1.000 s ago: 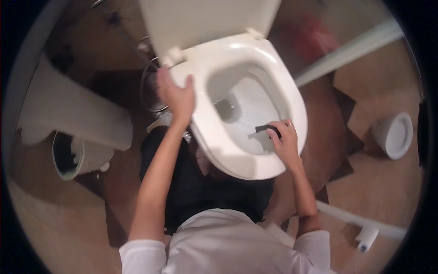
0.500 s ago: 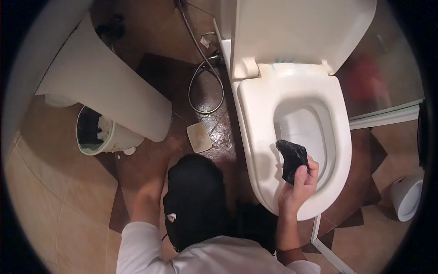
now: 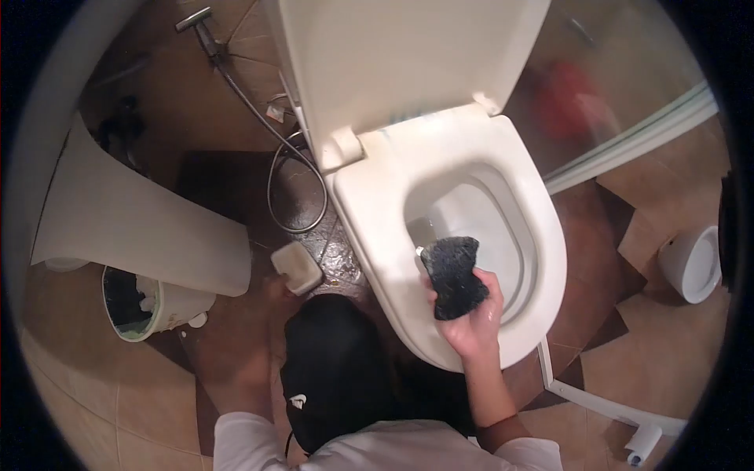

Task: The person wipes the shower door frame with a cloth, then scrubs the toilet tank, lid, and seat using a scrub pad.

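Note:
My right hand (image 3: 475, 318) grips a black sponge (image 3: 455, 279), with its palm turned up, above the near left part of the toilet seat (image 3: 542, 259) and the bowl's opening. The sponge is wide at its ends and narrower in the middle. Low on the left, beside my knee, my left hand (image 3: 276, 294) is dim and blurred, its fingers on the edge of a small whitish container (image 3: 297, 265). The container looks tilted near the wet floor tiles. The toilet lid (image 3: 416, 55) stands raised.
A hose (image 3: 271, 200) with a spray head loops down left of the toilet. Farther left are a white pedestal (image 3: 157, 212) and a waste bin (image 3: 161, 314). At the right are a white round-rimmed object (image 3: 691, 267), a glass door's rail (image 3: 636, 141) and a red blurred thing (image 3: 565, 102).
My left hand has left the toilet's rim and come to the small container. My right hand has risen out of the bowl with the black sponge, now turned palm up. The view has shifted.

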A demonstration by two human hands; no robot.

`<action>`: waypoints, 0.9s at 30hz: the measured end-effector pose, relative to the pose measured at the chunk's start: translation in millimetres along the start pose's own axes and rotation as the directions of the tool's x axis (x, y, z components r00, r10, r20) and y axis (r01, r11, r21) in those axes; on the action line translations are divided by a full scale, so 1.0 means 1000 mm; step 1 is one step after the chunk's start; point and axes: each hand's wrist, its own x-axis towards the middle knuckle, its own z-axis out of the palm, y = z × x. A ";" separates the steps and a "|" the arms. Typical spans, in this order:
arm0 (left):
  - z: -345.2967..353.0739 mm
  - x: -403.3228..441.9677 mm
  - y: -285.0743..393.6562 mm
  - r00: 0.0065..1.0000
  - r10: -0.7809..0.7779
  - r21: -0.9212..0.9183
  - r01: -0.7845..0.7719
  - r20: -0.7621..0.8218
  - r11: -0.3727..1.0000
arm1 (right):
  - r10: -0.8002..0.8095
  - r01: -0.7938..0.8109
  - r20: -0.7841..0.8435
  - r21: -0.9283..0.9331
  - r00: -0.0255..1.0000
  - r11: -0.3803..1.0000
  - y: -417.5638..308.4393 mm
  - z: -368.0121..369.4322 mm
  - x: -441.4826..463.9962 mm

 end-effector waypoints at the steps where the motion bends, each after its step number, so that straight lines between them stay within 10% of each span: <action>1: -0.012 -0.001 0.014 1.000 0.028 -0.010 -0.028 -0.005 1.000 | 0.072 -0.074 0.026 0.051 0.997 0.996 -0.001 -0.003 0.003; 6: 0.002 -0.173 0.157 0.881 0.472 0.216 -0.454 -0.034 0.864 | 0.178 -0.173 0.154 -0.043 0.972 0.984 0.000 0.017 -0.007; 10: 0.052 -0.307 0.241 0.787 0.615 0.368 -0.586 0.048 0.722 | -0.127 0.321 0.366 -0.538 0.922 0.779 -0.011 0.029 -0.005; 12: 0.091 -0.345 0.263 0.753 0.628 0.280 -0.657 0.195 0.700 | -0.218 0.627 0.595 -0.668 0.773 0.401 -0.030 0.046 -0.005; 14: 0.127 -0.359 0.272 0.734 0.586 0.201 -0.667 0.342 0.718 | -0.185 0.878 0.877 -0.467 0.444 -0.104 -0.047 0.081 -0.005; 18: 0.175 -0.343 0.275 0.704 0.424 0.297 -0.658 0.570 0.692 | 0.358 0.775 0.916 0.092 0.180 -0.626 -0.061 0.112 -0.002; 27: 0.215 -0.327 0.268 0.749 0.340 0.427 -0.623 0.569 0.656 | 0.500 0.677 0.818 0.198 0.284 -0.709 -0.049 0.082 0.036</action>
